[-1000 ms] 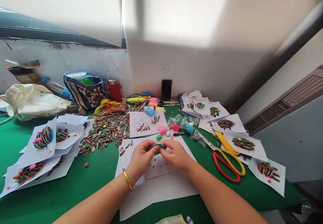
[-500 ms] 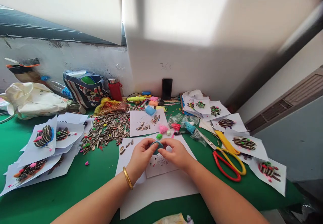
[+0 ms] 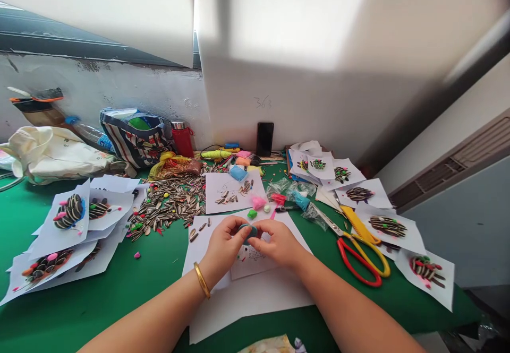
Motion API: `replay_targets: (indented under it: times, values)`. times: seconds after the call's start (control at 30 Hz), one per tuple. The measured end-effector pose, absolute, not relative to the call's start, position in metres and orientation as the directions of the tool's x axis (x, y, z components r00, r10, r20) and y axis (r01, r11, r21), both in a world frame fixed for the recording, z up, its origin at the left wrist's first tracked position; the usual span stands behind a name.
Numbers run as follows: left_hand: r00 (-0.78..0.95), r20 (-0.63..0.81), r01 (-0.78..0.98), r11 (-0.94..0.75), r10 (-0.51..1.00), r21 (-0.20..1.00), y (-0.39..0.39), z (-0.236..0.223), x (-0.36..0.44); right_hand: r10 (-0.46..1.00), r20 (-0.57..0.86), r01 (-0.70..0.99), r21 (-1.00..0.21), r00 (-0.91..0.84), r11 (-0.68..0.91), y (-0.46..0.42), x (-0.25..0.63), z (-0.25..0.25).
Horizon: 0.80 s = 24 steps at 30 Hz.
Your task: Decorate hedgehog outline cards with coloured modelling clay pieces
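Between the fingertips of both hands is a flattened piece of blue-green modelling clay (image 3: 249, 231). My left hand (image 3: 227, 244), with a gold bangle at the wrist, pinches its left side; my right hand (image 3: 277, 241) pinches its right side. Just below them lies a small paper with a printed drawing (image 3: 255, 255), partly hidden by the fingers, on top of larger white sheets (image 3: 255, 302). Beyond the fingertips sit a green clay lump (image 3: 252, 214), a pale clay ball (image 3: 266, 208) and a pink clay lump (image 3: 258, 202). A few sunflower seeds (image 3: 194, 234) rest left of my left hand.
A heap of sunflower seeds (image 3: 171, 204) spreads at the back left. Finished seed pictures lie in stacks at left (image 3: 67, 236) and right (image 3: 386, 225). Red-and-yellow scissors (image 3: 358, 257) lie right of my right hand. A phone (image 3: 265, 138) leans against the wall behind.
The clay piece has tilted and shows less of its face between the fingers. Both hands stay in nearly the same place, and the view has shifted slightly.
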<state>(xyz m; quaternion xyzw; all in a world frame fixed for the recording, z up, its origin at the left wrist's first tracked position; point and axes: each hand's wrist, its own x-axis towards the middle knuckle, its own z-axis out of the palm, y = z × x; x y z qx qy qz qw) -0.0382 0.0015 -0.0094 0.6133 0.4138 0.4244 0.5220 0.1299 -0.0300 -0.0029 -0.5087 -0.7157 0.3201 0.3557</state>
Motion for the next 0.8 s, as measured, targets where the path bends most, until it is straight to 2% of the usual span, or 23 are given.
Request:
replay_targets:
  times: [0.13, 0.27, 0.4, 0.67, 0.8]
  values:
    - [0.314, 0.080, 0.001, -0.084, 0.946, 0.996, 0.0011, -0.0092, -0.0384, 0.957, 0.183, 0.513, -0.813, -0.225, 0.276, -0.0300, 0.1305, -0.0036]
    - [0.350, 0.093, 0.078, -0.128, 0.932, 0.989, 0.0019, -0.0119, -0.0396, 0.960, 0.181, 0.576, -0.771, -0.211, 0.272, -0.0298, 0.1298, -0.0070]
    - [0.344, 0.053, 0.090, -0.089, 0.937, 0.992, 0.0022, -0.0121, -0.0392, 0.958, 0.179, 0.598, -0.751, -0.226, 0.281, -0.0305, 0.1284, -0.0068]
    - [0.326, 0.017, -0.055, 0.001, 0.945, 0.998, 0.0008, -0.0041, -0.0384, 0.964, 0.164, 0.499, -0.830, -0.210, 0.250, -0.0304, 0.1299, -0.0021]
    - [0.329, 0.024, -0.066, -0.002, 0.944, 0.998, 0.0004, -0.0030, -0.0380, 0.972, 0.193, 0.487, -0.842, -0.133, 0.233, -0.0292, 0.1314, -0.0037]
